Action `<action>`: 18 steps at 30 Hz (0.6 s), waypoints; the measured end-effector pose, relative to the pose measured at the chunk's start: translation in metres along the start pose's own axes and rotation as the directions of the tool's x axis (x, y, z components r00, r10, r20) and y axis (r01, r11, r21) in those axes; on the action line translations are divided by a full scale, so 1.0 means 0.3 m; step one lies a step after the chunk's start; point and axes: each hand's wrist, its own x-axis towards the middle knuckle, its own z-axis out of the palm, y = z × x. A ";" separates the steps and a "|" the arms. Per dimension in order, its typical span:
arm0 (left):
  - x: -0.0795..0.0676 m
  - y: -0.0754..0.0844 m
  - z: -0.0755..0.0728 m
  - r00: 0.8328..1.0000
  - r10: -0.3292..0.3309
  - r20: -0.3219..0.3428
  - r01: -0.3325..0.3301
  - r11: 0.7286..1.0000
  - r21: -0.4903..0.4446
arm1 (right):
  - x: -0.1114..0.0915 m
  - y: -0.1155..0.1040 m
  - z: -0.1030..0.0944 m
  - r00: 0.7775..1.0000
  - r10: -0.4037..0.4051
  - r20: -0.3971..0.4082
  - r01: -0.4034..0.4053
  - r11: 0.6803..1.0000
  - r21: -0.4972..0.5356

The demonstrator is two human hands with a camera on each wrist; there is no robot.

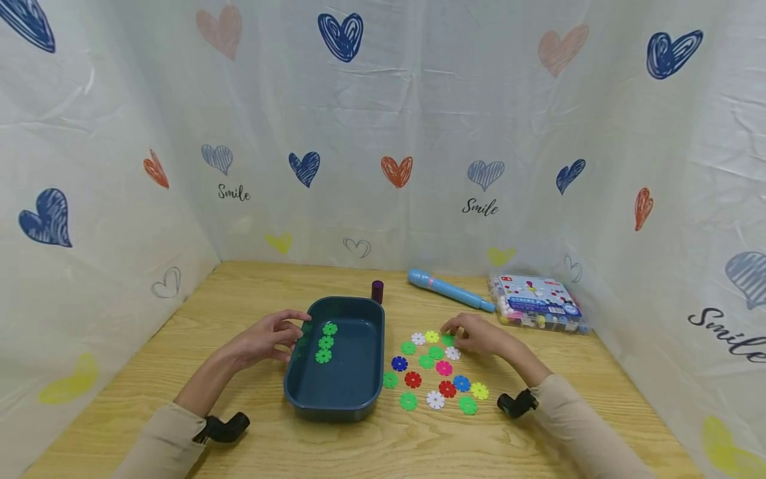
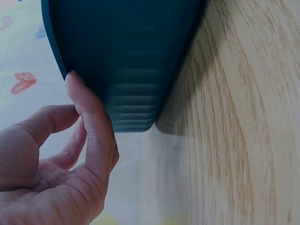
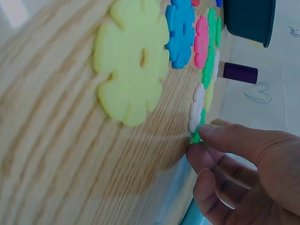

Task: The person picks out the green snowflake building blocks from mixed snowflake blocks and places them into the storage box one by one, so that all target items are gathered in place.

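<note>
A dark blue-green tray (image 1: 359, 362) sits in the middle of the table, with three green flower-shaped plastic discs (image 1: 326, 342) in a row inside. At its left side is my left hand (image 1: 263, 342), fingers loosely bent; in the left wrist view one fingertip rests at the rim of the tray (image 2: 126, 51). My right hand (image 1: 479, 334) is at the far right of the loose discs, and its thumb and forefinger pinch the edge of a green disc (image 3: 196, 137) low at the tabletop. A white disc (image 3: 197, 108) lies right beside that one.
Several loose discs in red, blue, pink, yellow, white and green, such as a pink disc (image 1: 444, 368), lie right of the tray. Behind are a dark purple cylinder (image 1: 377, 291), a light blue microphone-shaped tube (image 1: 451, 291) and a clear box of coloured parts (image 1: 538, 299). A heart-printed curtain (image 1: 371, 219) surrounds the table.
</note>
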 end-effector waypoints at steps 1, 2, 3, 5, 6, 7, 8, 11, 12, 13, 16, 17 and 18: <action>0.000 0.000 0.000 1.000 0.000 -0.001 0.000 1.000 0.002 | 0.002 0.000 0.001 1.000 0.007 0.001 -0.007 1.000 -0.001; 0.000 0.001 0.000 1.000 0.000 -0.003 0.000 1.000 0.005 | 0.003 0.000 0.002 1.000 0.015 0.000 -0.015 1.000 -0.007; -0.001 0.001 0.000 1.000 -0.001 -0.004 0.001 1.000 0.007 | 0.004 -0.001 0.002 1.000 0.025 0.000 -0.025 1.000 -0.013; -0.003 0.000 0.001 1.000 -0.002 -0.006 0.002 1.000 0.011 | 0.005 -0.004 0.003 0.999 0.046 0.002 -0.046 0.999 -0.022; -0.004 0.000 0.001 1.000 -0.002 -0.007 0.002 1.000 0.012 | 0.005 -0.006 0.003 0.998 0.058 0.004 -0.058 0.998 -0.025; -0.005 0.000 0.001 1.000 -0.003 -0.008 0.003 1.000 0.012 | 0.006 -0.008 0.002 0.997 0.070 0.009 -0.070 0.997 -0.027; -0.006 0.000 0.002 1.000 -0.004 -0.009 0.004 1.000 0.012 | 0.006 -0.011 0.001 0.997 0.075 0.015 -0.075 0.997 -0.028; -0.008 0.002 0.004 1.000 -0.004 -0.008 0.004 1.000 0.010 | 0.008 -0.014 -0.005 0.994 0.101 0.039 -0.101 0.995 -0.015; -0.008 0.003 0.005 1.000 -0.004 -0.008 0.004 1.000 0.009 | 0.007 -0.013 -0.008 0.993 0.108 0.049 -0.108 0.994 -0.006; -0.008 0.003 0.005 1.000 -0.003 -0.006 0.003 1.000 0.010 | 0.007 -0.013 -0.011 0.991 0.119 0.059 -0.119 0.993 0.005; -0.009 0.007 0.005 1.000 0.000 -0.004 0.000 1.000 0.014 | -0.001 -0.011 -0.023 0.983 0.163 0.085 -0.169 0.983 0.069; -0.009 0.008 0.005 1.000 0.001 -0.003 -0.001 1.000 0.016 | -0.004 -0.009 -0.028 0.979 0.180 0.096 -0.189 0.977 0.096; -0.009 0.010 0.005 1.000 0.000 -0.004 0.000 1.000 0.017 | -0.007 -0.007 -0.031 0.975 0.198 0.104 -0.210 0.969 0.127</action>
